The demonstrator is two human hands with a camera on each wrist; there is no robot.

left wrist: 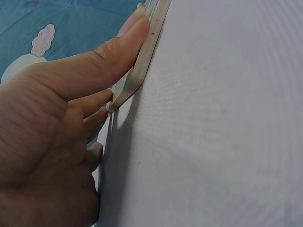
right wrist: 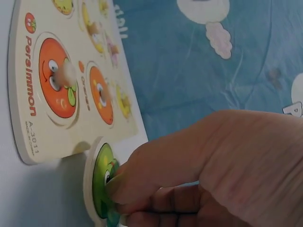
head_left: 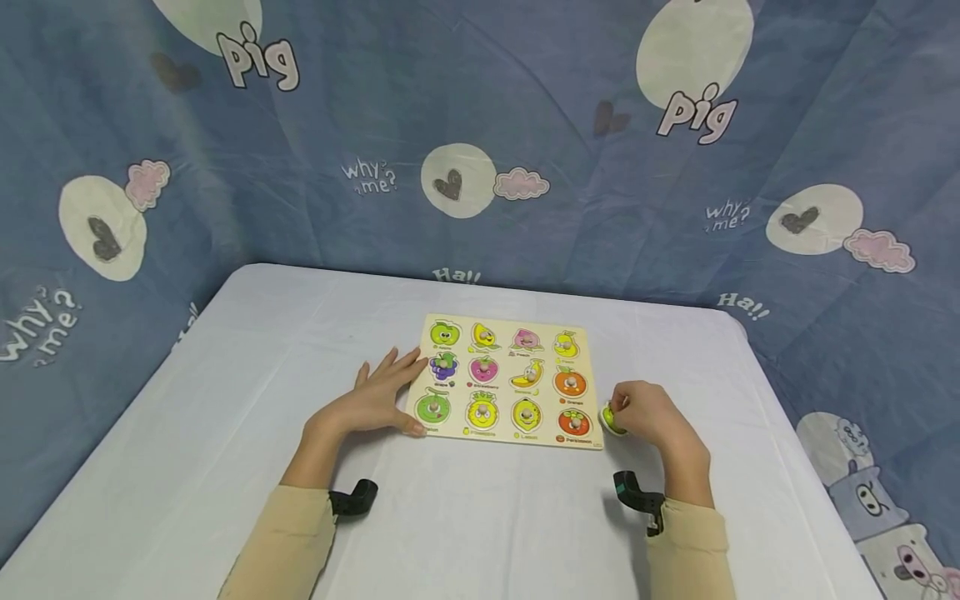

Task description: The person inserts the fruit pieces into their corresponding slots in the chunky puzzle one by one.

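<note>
A wooden fruit puzzle board (head_left: 504, 423) lies flat on the table, rows of colourful fruit pictures facing up, several with small knobs. My left hand (head_left: 378, 400) rests at the board's left side with fingers spread and straight, the thumb (left wrist: 120, 49) against the front left corner. Just off the board's right edge, my right hand (head_left: 651, 412) pinches a green fruit puzzle piece (right wrist: 100, 182) between thumb and fingers. This piece stands tilted on edge beside the persimmon picture (right wrist: 57, 78), and the fingers cover part of its face.
A white cloth (head_left: 487, 517) covers the table around the board. Behind it hangs a blue curtain (head_left: 585, 225) printed with pigs, hearts and words. A black wrist camera mount sits on each sleeve, the left one (head_left: 356, 498) and the right one (head_left: 637, 493).
</note>
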